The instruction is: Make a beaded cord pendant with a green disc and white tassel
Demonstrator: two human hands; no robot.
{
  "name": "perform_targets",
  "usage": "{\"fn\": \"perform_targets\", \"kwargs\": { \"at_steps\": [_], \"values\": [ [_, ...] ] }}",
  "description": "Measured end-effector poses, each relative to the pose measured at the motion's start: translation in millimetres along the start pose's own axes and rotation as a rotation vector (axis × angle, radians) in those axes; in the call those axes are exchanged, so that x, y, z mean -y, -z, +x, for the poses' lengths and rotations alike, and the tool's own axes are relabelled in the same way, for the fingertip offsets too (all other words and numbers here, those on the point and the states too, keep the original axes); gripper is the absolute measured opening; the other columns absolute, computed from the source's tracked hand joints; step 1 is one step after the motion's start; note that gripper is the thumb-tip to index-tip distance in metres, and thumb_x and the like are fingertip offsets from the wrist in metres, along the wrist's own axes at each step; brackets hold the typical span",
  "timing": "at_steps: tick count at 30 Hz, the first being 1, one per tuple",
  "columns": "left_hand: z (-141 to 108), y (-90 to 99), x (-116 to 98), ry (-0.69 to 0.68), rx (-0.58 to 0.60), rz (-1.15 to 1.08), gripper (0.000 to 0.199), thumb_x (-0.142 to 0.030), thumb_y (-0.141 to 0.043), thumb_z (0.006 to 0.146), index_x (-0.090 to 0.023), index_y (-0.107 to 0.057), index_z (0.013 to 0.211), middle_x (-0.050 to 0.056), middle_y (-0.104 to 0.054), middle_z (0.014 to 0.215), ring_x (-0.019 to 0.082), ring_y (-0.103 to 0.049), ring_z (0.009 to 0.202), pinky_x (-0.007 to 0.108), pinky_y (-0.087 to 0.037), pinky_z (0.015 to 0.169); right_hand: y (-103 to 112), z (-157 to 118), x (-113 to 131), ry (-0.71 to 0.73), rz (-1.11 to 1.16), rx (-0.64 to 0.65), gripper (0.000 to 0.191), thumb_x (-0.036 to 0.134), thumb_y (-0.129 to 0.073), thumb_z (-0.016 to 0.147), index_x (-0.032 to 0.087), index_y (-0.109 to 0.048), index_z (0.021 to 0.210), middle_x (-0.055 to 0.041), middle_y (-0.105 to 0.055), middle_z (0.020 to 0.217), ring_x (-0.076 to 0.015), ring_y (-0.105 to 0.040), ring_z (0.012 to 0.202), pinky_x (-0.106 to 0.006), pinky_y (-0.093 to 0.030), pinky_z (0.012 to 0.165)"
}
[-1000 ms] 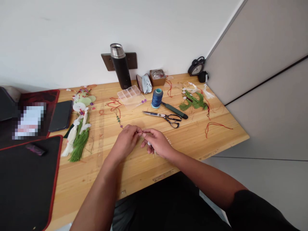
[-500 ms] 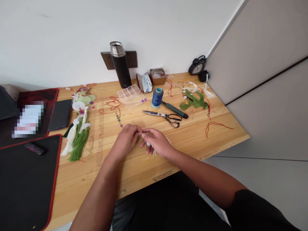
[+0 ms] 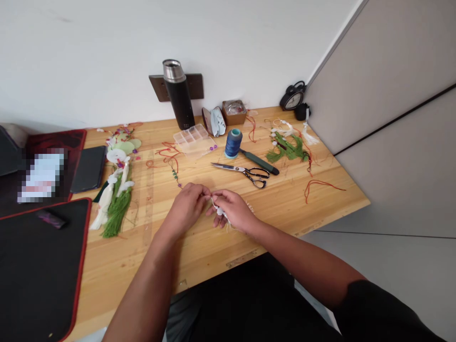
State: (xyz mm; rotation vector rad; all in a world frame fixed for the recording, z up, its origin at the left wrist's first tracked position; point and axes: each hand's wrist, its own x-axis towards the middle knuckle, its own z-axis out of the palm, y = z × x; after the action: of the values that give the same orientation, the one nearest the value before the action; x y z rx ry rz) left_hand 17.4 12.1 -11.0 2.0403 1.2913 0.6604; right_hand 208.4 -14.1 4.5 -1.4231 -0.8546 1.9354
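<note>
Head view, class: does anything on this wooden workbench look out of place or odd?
Loose red cord lies stray near the right edge of the bench, apart from the green tassels, so it looks left behind.

Beyond the fingers (image 3: 226, 195), polished steel scissors (image 3: 228, 166) are glinting on a smooth, varnished wooden tabletop (image 3: 281, 209).
</note>
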Motion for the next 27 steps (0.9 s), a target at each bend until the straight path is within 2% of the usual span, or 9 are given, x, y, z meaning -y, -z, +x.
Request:
{"fn": "perform_targets", "kwargs": {
  "at_steps": [11,27],
  "values": [
    [-0.8,-2.6,3.4,-0.011,-0.009,0.012,0.016,-0.028,-0.052,0.105,-0.023,-0.066,0.098,0.008,-0.072,0.098,0.028,-0.064,0.098,0.041,-0.051,0.087,-0.6,1.7,-0.2,-0.002,-0.006,-0.023,0.011,0.021,-0.052,0.114,0.02,-0.062,0.12,0.0001,-0.08,0.081,-0.0133,-0.068,0.044,-0.023,-0.053,0.041],
    [-0.8,-0.4,2.9,-0.027,-0.004,0.025,0.016,-0.027,-0.052,0.104,-0.023,-0.066,0.099,0.009,-0.074,0.099,0.029,-0.065,0.099,0.043,-0.051,0.09,0.5,2.5,-1.6,0.032,0.004,-0.023,0.015,0.024,-0.056,0.114,0.019,-0.067,0.105,0.0007,-0.077,0.074,-0.0129,-0.067,0.043,-0.021,-0.051,0.039]
  ]
}}
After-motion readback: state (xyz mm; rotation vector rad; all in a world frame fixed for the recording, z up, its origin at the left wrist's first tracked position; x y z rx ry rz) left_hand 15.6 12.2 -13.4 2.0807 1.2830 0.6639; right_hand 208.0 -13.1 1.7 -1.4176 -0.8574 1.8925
